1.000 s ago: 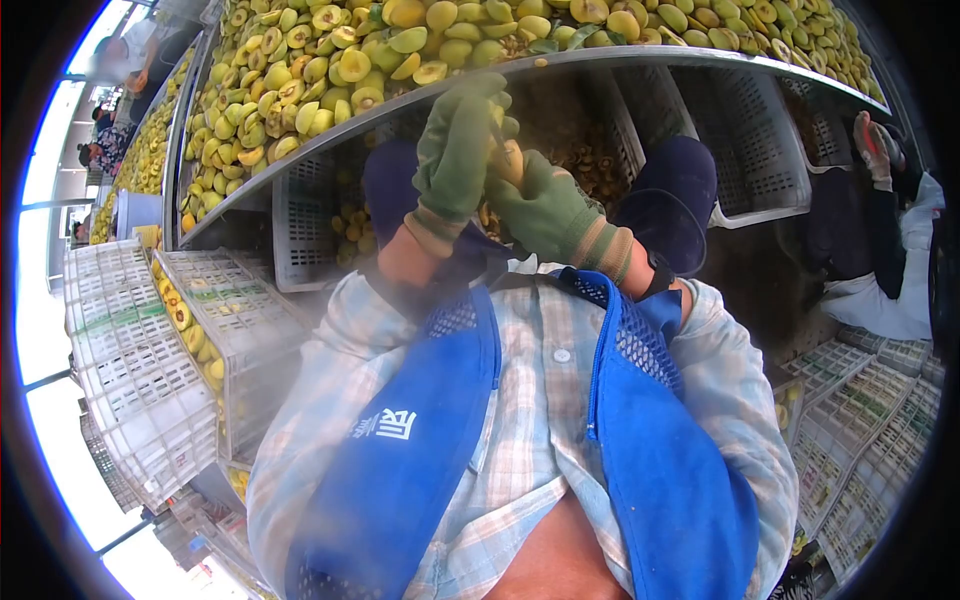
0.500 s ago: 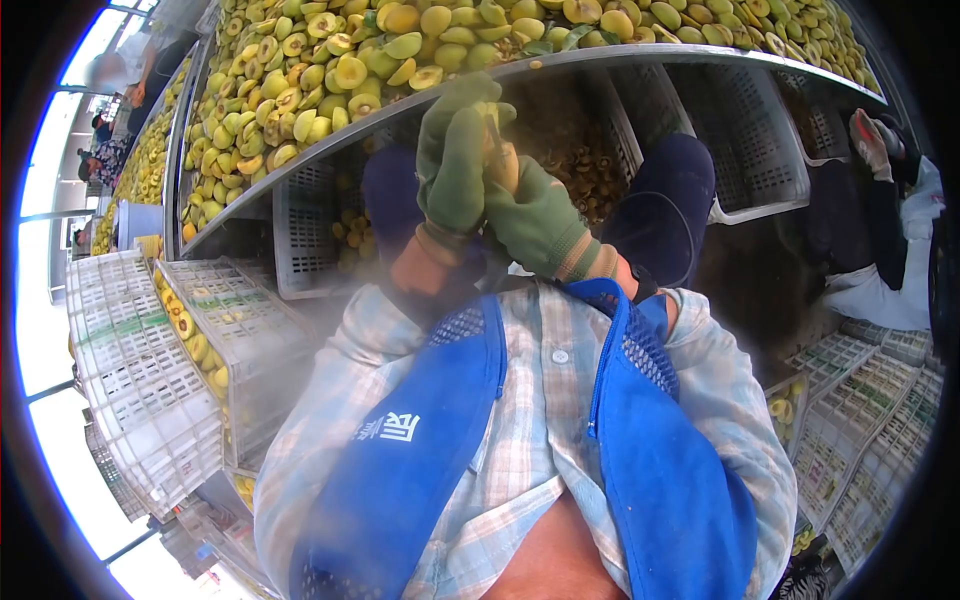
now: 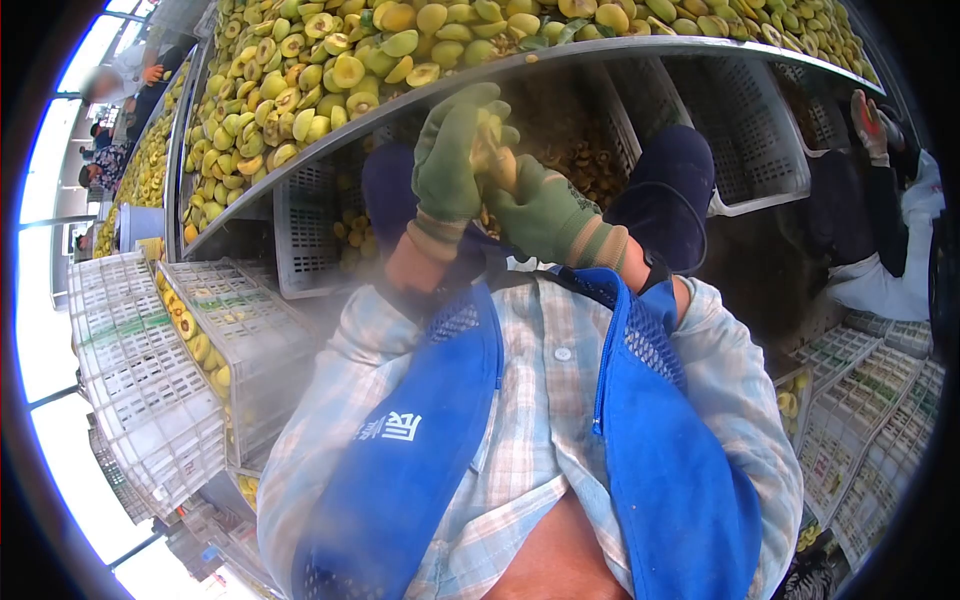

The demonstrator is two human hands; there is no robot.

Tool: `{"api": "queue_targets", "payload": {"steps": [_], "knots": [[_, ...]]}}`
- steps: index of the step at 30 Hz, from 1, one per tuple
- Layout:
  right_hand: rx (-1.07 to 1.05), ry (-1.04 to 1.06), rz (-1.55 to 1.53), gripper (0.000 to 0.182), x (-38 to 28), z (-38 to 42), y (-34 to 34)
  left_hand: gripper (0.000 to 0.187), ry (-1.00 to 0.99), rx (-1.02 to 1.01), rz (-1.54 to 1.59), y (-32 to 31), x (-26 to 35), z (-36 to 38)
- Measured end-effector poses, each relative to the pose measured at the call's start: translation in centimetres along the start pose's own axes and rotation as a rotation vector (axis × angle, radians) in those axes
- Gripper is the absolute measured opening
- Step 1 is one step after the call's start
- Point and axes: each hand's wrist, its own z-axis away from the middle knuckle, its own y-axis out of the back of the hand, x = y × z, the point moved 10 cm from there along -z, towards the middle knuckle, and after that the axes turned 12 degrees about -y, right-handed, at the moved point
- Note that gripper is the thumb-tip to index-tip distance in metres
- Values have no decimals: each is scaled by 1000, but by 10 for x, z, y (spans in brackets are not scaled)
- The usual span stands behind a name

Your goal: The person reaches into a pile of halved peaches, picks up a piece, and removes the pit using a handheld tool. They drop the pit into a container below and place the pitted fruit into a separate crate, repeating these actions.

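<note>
My left hand [image 3: 448, 155], in a green glove, is closed around a yellow-green peach half [image 3: 487, 132]. Against it, my right hand [image 3: 545, 210], gloved alike, grips a small tool by its pale, wood-coloured handle [image 3: 506, 172]. The tool's working end is at the fruit, mostly hidden by it and the fingers. Both hands meet above my knees, just in front of the metal rim [image 3: 400, 92] of a table heaped with halved yellow-green peaches [image 3: 330, 70].
Below the table rim stand a crate with some fruit [image 3: 303, 235], a crate holding brown scraps [image 3: 585, 170] and another white crate [image 3: 745, 130]. Stacked crates [image 3: 145, 370] rise at my left, more [image 3: 870, 420] at my right. A co-worker's gloved hand [image 3: 868, 125] shows at far right.
Both hands stay together; the right wrist has turned a little and shifted right, and the fruit has tilted in the left hand. At far left, a co-worker's hand has moved.
</note>
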Motion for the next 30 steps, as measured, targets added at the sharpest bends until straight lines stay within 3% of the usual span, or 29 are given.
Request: {"api": "queue_targets", "payload": {"steps": [1, 4, 7, 10, 13, 22, 23, 28, 30], "knots": [[-60, -70, -102, 32, 6, -1, -3, 35, 0, -12, -17, -1, 1, -1], [93, 97, 225, 32, -4, 2, 8, 35, 1, -23, -41, -3, 0, -1], [123, 139, 258, 33, -4, 3, 6, 34, 27, 20, -44, -2, -2, 1], [-18, -26, 138, 34, 4, 1, 0, 32, 6, 48, -82, 1, -3, 3], [-224, -206, -211, 36, 12, 7, -13, 30, -125, -11, -141, 1, 8, 3], [-5, -13, 305, 38, -2, 7, 0, 30, -218, -62, -171, 2, 13, 7], [-39, -20, 212, 38, -1, 6, -4, 30, -259, -73, -205, 1, 17, 6], [-270, -162, -203, 41, -9, 18, -12, 32, -38, -36, -77, 8, 1, 3], [-169, -95, 109, 42, -9, 13, -2, 32, 29, -49, -71, 7, -4, 2]]}}
